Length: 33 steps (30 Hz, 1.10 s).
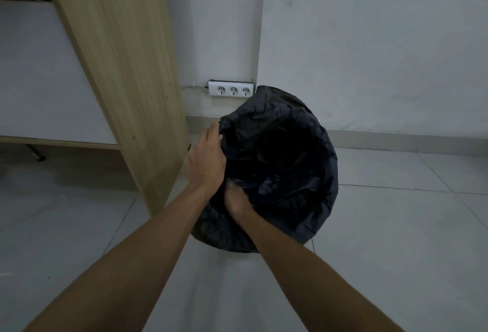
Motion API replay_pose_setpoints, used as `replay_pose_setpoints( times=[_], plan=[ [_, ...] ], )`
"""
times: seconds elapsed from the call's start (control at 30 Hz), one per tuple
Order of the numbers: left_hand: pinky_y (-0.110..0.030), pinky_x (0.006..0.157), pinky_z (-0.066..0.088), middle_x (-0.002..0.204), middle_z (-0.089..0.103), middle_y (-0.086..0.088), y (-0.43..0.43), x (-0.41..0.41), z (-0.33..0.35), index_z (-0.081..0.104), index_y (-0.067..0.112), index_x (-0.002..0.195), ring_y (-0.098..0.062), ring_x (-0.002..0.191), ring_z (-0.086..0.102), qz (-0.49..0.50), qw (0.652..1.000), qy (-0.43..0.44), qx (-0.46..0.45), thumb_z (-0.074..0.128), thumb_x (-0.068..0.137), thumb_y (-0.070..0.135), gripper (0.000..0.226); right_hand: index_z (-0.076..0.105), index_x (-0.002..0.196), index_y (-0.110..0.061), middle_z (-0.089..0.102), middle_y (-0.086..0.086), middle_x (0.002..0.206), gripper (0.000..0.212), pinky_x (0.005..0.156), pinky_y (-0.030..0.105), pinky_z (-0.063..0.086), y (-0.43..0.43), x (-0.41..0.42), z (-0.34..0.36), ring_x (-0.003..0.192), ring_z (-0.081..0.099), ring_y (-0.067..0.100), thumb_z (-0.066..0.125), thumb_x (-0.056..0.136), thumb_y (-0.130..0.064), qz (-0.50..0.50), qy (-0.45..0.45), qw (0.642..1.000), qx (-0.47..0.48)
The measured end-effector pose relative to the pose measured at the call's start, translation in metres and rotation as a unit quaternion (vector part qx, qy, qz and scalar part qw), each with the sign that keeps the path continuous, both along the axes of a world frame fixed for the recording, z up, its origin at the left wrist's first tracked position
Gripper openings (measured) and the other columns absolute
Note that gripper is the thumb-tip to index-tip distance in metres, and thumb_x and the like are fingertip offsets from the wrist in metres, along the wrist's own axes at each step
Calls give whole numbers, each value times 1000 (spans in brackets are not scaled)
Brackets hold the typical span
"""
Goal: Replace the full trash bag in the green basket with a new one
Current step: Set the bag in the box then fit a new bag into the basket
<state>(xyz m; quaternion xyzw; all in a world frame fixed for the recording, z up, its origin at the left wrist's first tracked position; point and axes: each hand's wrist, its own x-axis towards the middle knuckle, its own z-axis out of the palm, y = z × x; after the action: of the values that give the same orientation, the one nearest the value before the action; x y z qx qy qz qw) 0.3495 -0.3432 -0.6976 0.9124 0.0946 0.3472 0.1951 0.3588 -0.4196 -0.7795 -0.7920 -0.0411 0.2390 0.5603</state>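
Now | trash bag [313, 125] upright, mouth up | left hand [208, 158] grips rim | right hand [237, 201] blurred, grip unclear

Trash bag [290, 152] on floor [396, 226], mouth up, near wall [369, 41] corner. Socket strip [231, 88] on wall just behind bag, left of corner. Baseboard [396, 139] behind bag. Counter side panel [118, 54] left of bag, near, apart. Left hand [208, 157] grips bag's left rim, between panel and bag. Right hand [237, 199] at near-left rim, just before left hand; blurred.
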Motion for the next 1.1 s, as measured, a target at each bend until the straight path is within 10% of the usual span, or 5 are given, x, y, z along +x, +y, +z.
replay_pose_setpoints(
  times=[0.27,0.63,0.83,0.97,1.1],
  plan=[
    [-38,72,41,107,63,-9,12,15,10,54,13,117,-34,92,60,10,998,22,-65,37,103,21,23,37,153,-10,34,12,159,66,120,38,24,-23,22,33,144,34,29,18,104,-50,126,-43,983,-129],
    [-45,94,49,114,63,-11,29,52,-1,57,14,115,-34,104,60,93,944,167,-267,44,101,29,25,55,59,-15,62,2,66,59,70,34,49,-48,46,89,68,62,20,38,104,-48,111,-279,940,-164],
    [-36,89,44,131,57,-16,30,51,1,50,5,131,-34,116,56,165,903,174,-357,44,103,24,34,40,50,-20,46,-5,48,59,85,42,36,-60,47,95,55,49,17,40,103,-47,89,-531,803,-257],
    [-38,102,40,148,43,-14,19,53,4,32,6,148,-33,130,47,166,864,131,-456,38,105,29,49,57,74,-23,59,-6,79,27,85,40,32,-77,47,83,87,53,19,51,95,-39,-158,-588,761,-224],
    [-51,114,29,160,23,-12,6,42,-2,17,18,156,-36,141,32,160,819,126,-537,29,97,64,76,45,132,-19,38,6,146,49,106,50,27,-90,29,50,131,38,29,57,89,-40,-367,-328,854,-167]
  ],
)
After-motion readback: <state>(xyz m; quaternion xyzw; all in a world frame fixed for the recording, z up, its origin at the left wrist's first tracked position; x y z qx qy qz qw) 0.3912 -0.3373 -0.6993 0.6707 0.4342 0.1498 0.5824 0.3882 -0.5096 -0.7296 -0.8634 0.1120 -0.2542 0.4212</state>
